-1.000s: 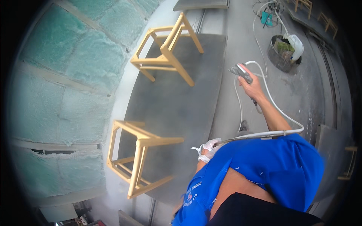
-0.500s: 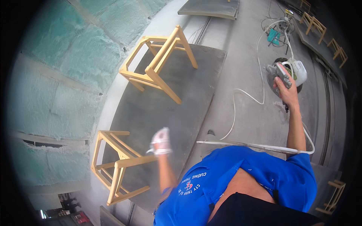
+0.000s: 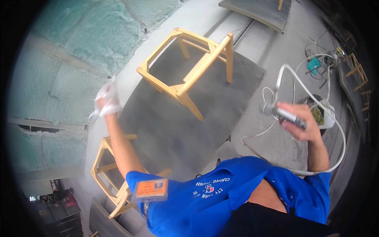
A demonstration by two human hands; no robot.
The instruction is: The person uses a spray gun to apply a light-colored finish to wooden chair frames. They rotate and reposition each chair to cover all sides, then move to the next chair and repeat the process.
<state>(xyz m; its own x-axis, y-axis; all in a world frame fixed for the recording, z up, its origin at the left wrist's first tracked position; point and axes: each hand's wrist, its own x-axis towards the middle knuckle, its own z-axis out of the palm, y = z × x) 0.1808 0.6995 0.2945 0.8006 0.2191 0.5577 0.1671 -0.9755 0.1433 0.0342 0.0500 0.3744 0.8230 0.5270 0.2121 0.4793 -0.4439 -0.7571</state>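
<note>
My right hand is wrapped round a metal spray gun fed by a white hose. My left hand, in a thin white glove, is stretched out to the far left, beside the edge of a dark board. Motion smears its fingers, so their pose is unclear. On the board stands a pale wooden chair frame, between my two hands. A second wooden chair frame is lower left, partly covered by my left arm. Haze hangs over the board.
A wall with teal, crusted panels rises on the left. Another dark board lies at the top. A white container stands behind my right hand, and tangled hoses lie near a teal item. More wooden frames line the far right.
My left hand has swung out leftward, away from the lower chair frame to the wall side. My right hand has lowered slightly and turned the spray gun. The view has shifted.
</note>
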